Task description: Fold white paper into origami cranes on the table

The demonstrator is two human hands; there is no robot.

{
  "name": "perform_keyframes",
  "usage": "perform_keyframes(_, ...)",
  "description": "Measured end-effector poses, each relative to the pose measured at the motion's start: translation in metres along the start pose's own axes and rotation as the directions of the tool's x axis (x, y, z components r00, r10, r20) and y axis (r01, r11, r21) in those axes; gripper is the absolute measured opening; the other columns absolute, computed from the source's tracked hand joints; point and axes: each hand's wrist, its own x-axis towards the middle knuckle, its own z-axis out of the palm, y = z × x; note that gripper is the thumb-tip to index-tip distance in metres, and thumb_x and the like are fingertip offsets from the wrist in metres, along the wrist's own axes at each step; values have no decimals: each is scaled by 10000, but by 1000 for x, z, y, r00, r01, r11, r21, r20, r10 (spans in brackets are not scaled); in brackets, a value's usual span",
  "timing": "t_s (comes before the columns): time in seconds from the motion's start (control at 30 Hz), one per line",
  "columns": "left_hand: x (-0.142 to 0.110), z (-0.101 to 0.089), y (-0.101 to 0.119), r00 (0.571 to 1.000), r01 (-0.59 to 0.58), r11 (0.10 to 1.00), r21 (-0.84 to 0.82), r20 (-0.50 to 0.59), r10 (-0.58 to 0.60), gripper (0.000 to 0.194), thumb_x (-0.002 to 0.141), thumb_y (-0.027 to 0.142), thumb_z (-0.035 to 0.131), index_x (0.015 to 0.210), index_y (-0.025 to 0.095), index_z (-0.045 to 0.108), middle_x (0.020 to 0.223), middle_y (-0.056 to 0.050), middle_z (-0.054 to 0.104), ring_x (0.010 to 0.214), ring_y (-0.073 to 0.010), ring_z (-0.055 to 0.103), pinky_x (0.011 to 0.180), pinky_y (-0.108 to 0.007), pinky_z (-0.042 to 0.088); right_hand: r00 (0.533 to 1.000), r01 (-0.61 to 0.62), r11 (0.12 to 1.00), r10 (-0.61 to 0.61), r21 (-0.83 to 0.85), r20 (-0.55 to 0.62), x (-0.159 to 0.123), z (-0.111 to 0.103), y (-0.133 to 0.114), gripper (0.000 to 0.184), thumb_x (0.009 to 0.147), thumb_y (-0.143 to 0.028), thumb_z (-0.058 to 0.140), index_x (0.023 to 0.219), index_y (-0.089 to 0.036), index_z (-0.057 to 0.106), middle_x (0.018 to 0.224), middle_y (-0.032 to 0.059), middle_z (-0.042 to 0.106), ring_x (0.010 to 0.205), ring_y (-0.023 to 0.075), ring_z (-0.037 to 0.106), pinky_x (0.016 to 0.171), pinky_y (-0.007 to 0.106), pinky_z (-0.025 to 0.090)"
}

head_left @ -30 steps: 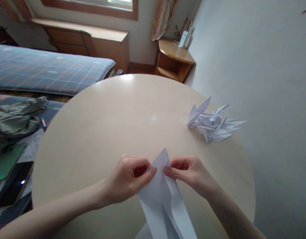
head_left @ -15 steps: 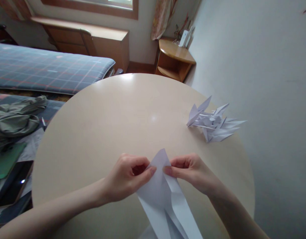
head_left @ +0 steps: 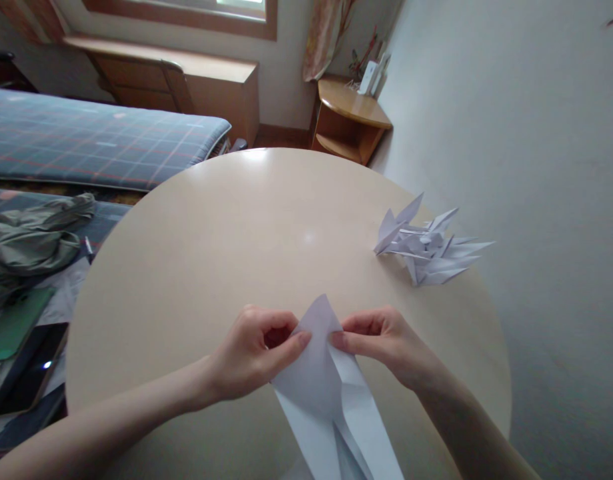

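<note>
A partly folded sheet of white paper (head_left: 314,383) is held up over the near part of the round table (head_left: 226,247). Its pointed tip faces away from me, and its lower end runs out of the picture at the bottom. My left hand (head_left: 259,347) pinches the left edge below the tip between thumb and fingers. On the opposite edge, my right hand (head_left: 376,340) grips the paper the same way, thumb on top. Creases and a narrow opening between two flaps show in the lower half. The fingers beneath the paper are partly hidden.
Several folded white paper pieces with pointed ends (head_left: 431,247) lie clustered at the table's right, near the wall (head_left: 551,200). Left of the table are a phone (head_left: 29,367), a green book (head_left: 19,323) and crumpled grey-green cloth (head_left: 36,230). A plaid mattress (head_left: 101,140) lies beyond.
The paper's tip has shifted slightly left and away from me. Both hands keep their pinch on the edges, nearly in the same place.
</note>
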Motion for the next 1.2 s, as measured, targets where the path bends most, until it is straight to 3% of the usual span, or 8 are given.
perform_keyframes(0.13,2,1,-4,992,120,983,-140,44,-114,227,760,348,616,715,129,580,549,33,479,455,-61,402,391,-155,273,999,-32,999,32,9,2,1,5,-1,266,596,-391,774,646,-134,730,573,17,649,522,93,534,503,202,418)
perform_keyframes(0.2,3,3,-5,982,187,958,-219,12,-189,292,705,381,683,845,135,609,627,5,570,494,-83,479,409,-161,328,998,-63,998,62,12,27,2,9,-1,252,577,-372,785,618,-133,719,535,4,631,491,83,522,482,195,413)
perform_keyframes(0.3,7,5,-6,970,223,937,-268,-35,-240,295,665,386,722,771,122,642,621,-13,595,511,-94,502,426,-170,355,993,-100,995,100,8,55,2,15,-1,229,564,-338,787,552,-132,688,479,-15,596,446,72,498,454,192,406)
perform_keyframes(0.47,9,7,-5,976,160,936,-313,-94,-198,228,702,341,688,657,118,672,642,-21,601,551,-88,511,461,-167,372,994,-93,995,94,-21,47,3,18,0,216,599,-326,753,554,-128,677,495,-10,604,452,72,508,450,190,409)
perform_keyframes(0.63,9,9,-6,970,117,959,-258,-176,-166,265,733,353,660,607,120,677,579,-1,539,507,-67,424,412,-159,294,992,-117,993,118,-23,43,2,19,-2,230,576,-339,760,558,-124,682,507,-5,613,458,76,516,452,193,418)
perform_keyframes(0.97,6,12,-6,955,73,955,-288,-255,-150,235,747,325,643,632,130,708,639,-18,572,504,-68,439,409,-170,301,992,-117,993,117,-4,42,2,20,0,249,558,-366,777,578,-130,698,523,5,629,467,91,529,458,207,425)
perform_keyframes(1.2,8,10,-7,990,71,983,-168,-109,-90,214,737,313,656,663,114,678,642,-35,622,571,-106,531,482,-184,390,995,-89,995,91,-48,41,2,20,0,277,567,-392,763,531,-133,671,473,-9,584,444,82,496,446,205,404)
